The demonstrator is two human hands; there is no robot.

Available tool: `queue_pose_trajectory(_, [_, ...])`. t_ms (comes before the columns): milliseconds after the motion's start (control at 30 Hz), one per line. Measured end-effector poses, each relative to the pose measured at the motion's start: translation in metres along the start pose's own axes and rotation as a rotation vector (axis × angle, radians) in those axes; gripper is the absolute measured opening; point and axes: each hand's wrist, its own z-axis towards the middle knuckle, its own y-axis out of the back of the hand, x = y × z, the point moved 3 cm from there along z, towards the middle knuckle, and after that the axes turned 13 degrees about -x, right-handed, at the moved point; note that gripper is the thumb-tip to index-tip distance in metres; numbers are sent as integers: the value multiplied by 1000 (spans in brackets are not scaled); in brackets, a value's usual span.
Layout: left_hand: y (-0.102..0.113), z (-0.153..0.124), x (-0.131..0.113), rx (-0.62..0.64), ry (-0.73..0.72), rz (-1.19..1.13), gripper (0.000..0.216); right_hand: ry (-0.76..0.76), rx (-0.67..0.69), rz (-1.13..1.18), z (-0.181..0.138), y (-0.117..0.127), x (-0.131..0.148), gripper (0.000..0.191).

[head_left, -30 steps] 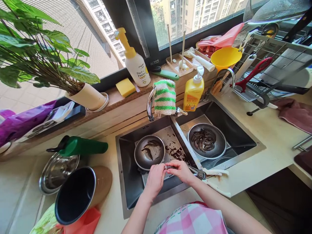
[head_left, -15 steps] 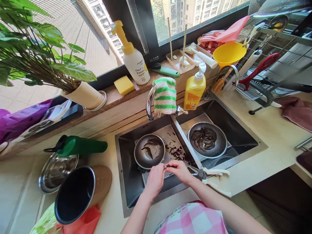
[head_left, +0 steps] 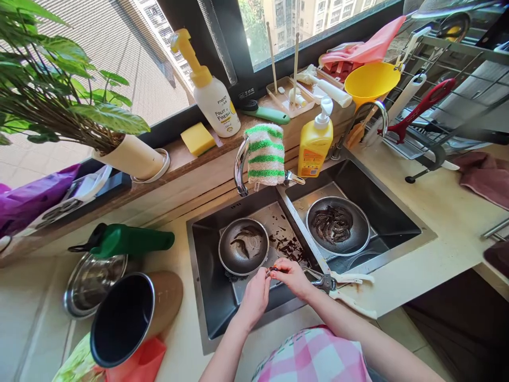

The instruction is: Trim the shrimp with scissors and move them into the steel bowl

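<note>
Both my hands meet over the front of the left sink basin [head_left: 207, 276], pinching a small shrimp [head_left: 273, 270] between them. My left hand [head_left: 253, 297] grips one end and my right hand [head_left: 292, 277] grips the other. Just beyond them a steel bowl [head_left: 243, 249] holds a few shrimp. In the right basin a second bowl [head_left: 337, 227] holds many dark shrimp. White-handled scissors [head_left: 342, 286] lie on the sink's front edge beside my right wrist. Dark shrimp scraps [head_left: 288, 248] lie on the left basin's floor.
A faucet with a green-striped cloth [head_left: 265, 155] stands behind the basins, next to a yellow soap bottle [head_left: 315, 143]. Left counter: black pot [head_left: 123, 318], steel lid [head_left: 93, 278], green jug [head_left: 127, 240], potted plant [head_left: 131, 156]. A dish rack [head_left: 437, 116] stands at the right.
My hands have stayed at the same place over the left basin, working the shrimp between the fingers. The view has shifted slightly.
</note>
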Motion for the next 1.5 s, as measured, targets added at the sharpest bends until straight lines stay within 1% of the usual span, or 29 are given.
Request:
queue_pose_trajectory(133, [2,1,2,19,8,20,17,40,14,-97,1,0,-3,29])
queue_pose_trajectory(267, [4,2,3,59,7,58,16,145,24,-293,2,1,0,20])
queue_pose_trajectory(333, [3,2,4,71,12,77,17,197,30,-362,2,1,4,18])
queue_pose_trajectory(533, [0,1,7,83,14,96,17,262,29,-420,2,0,12,19])
queue_pose_trajectory(633, [0,2,7,87,18,105,18,242,20,-391,2,0,9,19])
queue_pose_trajectory(833, [-1,4,8,90,31,97,17,109,-18,-268,2,-3,-5,21])
queue_pose_trajectory(967, [-5,4,10,85,33,110,17,86,-51,-225,1,-4,-6,26])
queue_pose_trajectory(1200, [-10,6,9,91,43,122,17,138,-125,-298,2,-4,1,26])
queue_pose_trajectory(1367, [-7,7,6,98,54,162,17,146,-138,-386,5,-2,1,20])
queue_pose_trajectory(1500, [-3,7,4,114,54,224,17,132,-135,-407,5,-2,0,12])
